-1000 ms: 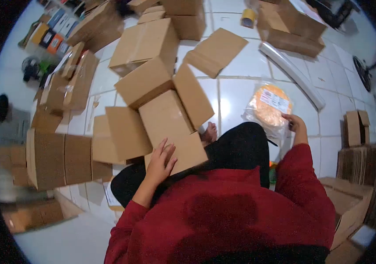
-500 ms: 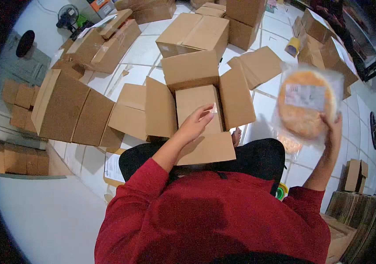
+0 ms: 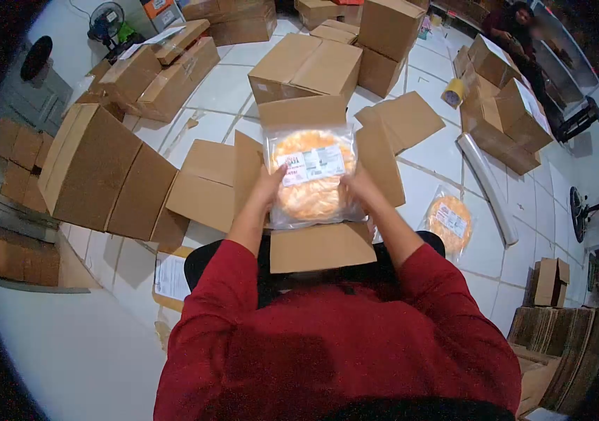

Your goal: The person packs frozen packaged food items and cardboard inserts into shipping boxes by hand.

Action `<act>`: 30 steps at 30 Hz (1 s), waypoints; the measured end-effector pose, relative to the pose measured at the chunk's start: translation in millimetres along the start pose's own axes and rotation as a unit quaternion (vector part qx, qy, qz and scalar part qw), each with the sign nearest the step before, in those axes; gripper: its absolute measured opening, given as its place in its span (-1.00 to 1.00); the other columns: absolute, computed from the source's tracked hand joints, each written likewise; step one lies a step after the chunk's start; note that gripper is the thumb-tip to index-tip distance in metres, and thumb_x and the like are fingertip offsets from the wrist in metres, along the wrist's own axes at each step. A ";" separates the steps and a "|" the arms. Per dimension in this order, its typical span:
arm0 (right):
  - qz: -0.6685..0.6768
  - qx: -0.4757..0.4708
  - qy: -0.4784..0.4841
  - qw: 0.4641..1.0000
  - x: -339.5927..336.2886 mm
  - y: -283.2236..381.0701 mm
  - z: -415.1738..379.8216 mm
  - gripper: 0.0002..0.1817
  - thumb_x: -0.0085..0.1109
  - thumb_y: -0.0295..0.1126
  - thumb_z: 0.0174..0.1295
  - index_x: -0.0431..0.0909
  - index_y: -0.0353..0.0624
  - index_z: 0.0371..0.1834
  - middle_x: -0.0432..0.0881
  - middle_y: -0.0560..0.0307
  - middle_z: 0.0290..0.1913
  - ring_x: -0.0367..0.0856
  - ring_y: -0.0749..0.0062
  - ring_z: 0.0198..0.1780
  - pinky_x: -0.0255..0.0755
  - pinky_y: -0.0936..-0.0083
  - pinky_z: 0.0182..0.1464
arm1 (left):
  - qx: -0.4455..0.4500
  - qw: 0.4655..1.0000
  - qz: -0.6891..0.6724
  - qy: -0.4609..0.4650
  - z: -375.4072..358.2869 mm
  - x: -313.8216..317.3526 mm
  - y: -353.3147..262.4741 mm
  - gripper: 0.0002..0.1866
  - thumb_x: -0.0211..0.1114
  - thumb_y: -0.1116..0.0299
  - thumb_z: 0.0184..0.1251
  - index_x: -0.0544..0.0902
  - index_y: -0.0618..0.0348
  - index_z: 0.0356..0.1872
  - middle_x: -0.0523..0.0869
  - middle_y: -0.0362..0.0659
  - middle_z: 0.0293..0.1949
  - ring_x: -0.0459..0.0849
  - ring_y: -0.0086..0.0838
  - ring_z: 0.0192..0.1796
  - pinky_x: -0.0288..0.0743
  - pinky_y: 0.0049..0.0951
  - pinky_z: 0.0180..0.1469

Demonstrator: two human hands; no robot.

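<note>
Both hands hold a clear plastic packet (image 3: 311, 200) above the open cardboard box (image 3: 324, 247) in front of me. Inside the packet is a round, flat, orange-yellow food that looks like bread or crackers, with a white printed label. My left hand (image 3: 268, 188) grips its left edge, thumb on top near the label. My right hand (image 3: 361, 186) is closed on the right edge. The box's flaps are folded outward, and the packet hides most of its inside. A second, similar packet (image 3: 449, 223) lies on the tiled floor to the right of my knee.
A clear plastic roll (image 3: 487, 188) lies on the floor at right, near a yellow tape roll (image 3: 453, 92). Closed cartons (image 3: 305, 67) stand ahead; a large box (image 3: 89, 168) is at left. Flattened cardboard (image 3: 562, 354) is stacked at lower right. Another person (image 3: 513, 31) is at the far right.
The packet has moved from the right to above the open box. My left hand, earlier over the box, now grips it too. The second packet and the plastic roll have come into view.
</note>
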State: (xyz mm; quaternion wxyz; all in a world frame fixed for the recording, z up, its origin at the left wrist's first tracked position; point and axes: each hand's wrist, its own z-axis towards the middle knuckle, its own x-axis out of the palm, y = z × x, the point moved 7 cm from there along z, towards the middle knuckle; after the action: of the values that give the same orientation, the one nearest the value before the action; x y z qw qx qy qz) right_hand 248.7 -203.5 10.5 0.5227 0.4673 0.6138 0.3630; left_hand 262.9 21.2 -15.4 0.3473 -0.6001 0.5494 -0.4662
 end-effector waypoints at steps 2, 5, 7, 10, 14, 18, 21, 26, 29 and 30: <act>-0.098 -0.033 -0.044 0.994 8.7 5.3 2.7 -0.31 0.03 -0.37 -0.04 -0.05 -0.44 0.13 0.45 -0.19 -0.14 0.40 0.12 -0.02 0.30 0.34 -0.03 | 0.016 0.995 0.087 -0.046 13.3 -8.6 11.4 -0.37 0.17 0.28 0.09 0.12 0.34 0.13 0.44 0.07 -0.04 0.47 -0.26 -0.04 0.35 -0.37 -0.03; -0.273 0.087 -0.009 0.958 12.8 13.6 -11.4 -0.14 0.03 -0.34 -0.03 -0.32 -0.42 0.22 0.45 -0.34 -0.20 0.45 -0.03 -0.11 0.33 0.24 -0.08 | 0.051 0.949 0.278 -0.141 17.0 -21.6 16.6 -0.29 0.18 0.30 0.06 0.02 0.33 0.18 0.34 0.18 0.05 0.39 -0.11 0.06 0.27 -0.34 0.06; -0.321 0.080 -0.005 0.944 13.3 20.5 -18.1 -0.17 0.03 -0.33 -0.02 -0.25 -0.42 0.22 0.46 -0.31 -0.21 0.47 -0.01 -0.13 0.34 0.24 -0.10 | 0.031 0.925 0.346 -0.153 5.3 -11.3 4.7 -0.21 0.19 0.30 0.03 -0.08 0.31 0.21 0.23 0.24 0.11 0.27 -0.02 0.13 0.18 -0.34 0.13; -0.385 0.065 -0.013 0.921 18.1 15.3 -14.8 -0.23 0.06 -0.33 -0.02 -0.11 -0.40 0.20 0.45 -0.26 -0.17 0.49 0.02 -0.18 0.37 0.24 -0.16 | 0.016 0.909 0.390 -0.145 -5.4 -4.3 -1.5 -0.20 0.18 0.28 0.03 -0.10 0.29 0.22 0.17 0.23 0.14 0.24 -0.01 0.15 0.19 -0.33 0.13; -0.473 0.005 -0.042 0.880 22.9 22.3 -23.7 -0.32 0.06 -0.30 -0.01 0.03 -0.35 0.17 0.30 -0.22 0.04 0.40 -0.06 -0.06 0.30 0.22 -0.04 | 0.024 0.916 0.364 -0.165 -31.1 16.8 -19.8 -0.17 0.22 0.24 -0.01 -0.09 0.22 0.23 0.11 0.16 0.19 0.15 -0.06 0.21 0.10 -0.22 0.17; -0.526 -0.205 -0.174 0.807 22.3 70.3 -33.2 -0.39 -0.02 -0.28 0.05 0.07 -0.27 0.17 0.14 -0.22 0.15 0.18 -0.11 0.12 0.11 0.16 0.12 | 0.183 0.686 0.674 -0.204 -45.0 58.0 -52.0 -0.22 0.21 0.13 -0.03 0.07 0.10 0.22 0.11 -0.04 0.23 -0.02 -0.15 0.28 -0.18 0.06 0.20; -0.446 -0.311 -0.085 0.835 50.2 57.6 3.1 -0.46 -0.11 -0.18 0.11 0.11 -0.03 0.20 0.09 -0.10 0.22 -0.01 -0.10 0.23 -0.07 0.11 0.20 | 0.323 0.636 0.697 -0.079 -17.6 70.2 -29.2 -0.44 0.01 0.02 0.11 0.24 -0.07 0.17 0.08 -0.11 0.25 -0.01 -0.12 0.27 -0.23 0.12 0.19; -0.488 -0.239 -0.090 0.834 67.4 11.2 5.7 -0.46 -0.22 -0.10 0.14 0.13 -0.03 0.20 0.09 -0.01 0.24 -0.07 -0.08 0.25 -0.12 0.10 0.22 | 0.310 0.662 0.680 -0.061 -12.4 53.7 -11.3 -0.47 -0.05 0.00 0.13 0.24 -0.18 0.16 0.09 -0.12 0.25 0.00 -0.09 0.27 -0.22 0.14 0.18; -0.445 -0.237 -0.083 0.859 63.8 12.2 5.4 -0.45 -0.19 -0.10 0.12 0.13 -0.03 0.20 0.08 -0.01 0.24 -0.08 -0.08 0.26 -0.17 0.04 0.22 | 0.302 0.651 0.693 -0.064 -12.1 57.5 -12.2 -0.47 -0.06 -0.01 0.13 0.23 -0.19 0.17 0.09 -0.12 0.25 -0.01 -0.08 0.27 -0.21 0.16 0.16; -0.442 -0.235 -0.088 0.861 62.4 12.2 5.7 -0.45 -0.19 -0.10 0.12 0.13 -0.03 0.20 0.08 -0.01 0.24 -0.08 -0.08 0.26 -0.17 0.04 0.22 | 0.297 0.646 0.700 -0.060 -11.9 58.2 -10.7 -0.46 -0.06 -0.02 0.13 0.22 -0.20 0.17 0.08 -0.13 0.25 -0.02 -0.09 0.27 -0.20 0.16 0.16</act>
State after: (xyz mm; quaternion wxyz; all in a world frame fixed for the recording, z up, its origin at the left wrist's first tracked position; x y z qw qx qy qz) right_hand 255.6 -140.6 2.0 0.7743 0.0401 0.6038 0.1850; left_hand 253.0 -33.3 8.8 0.7620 0.0721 0.6162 -0.1854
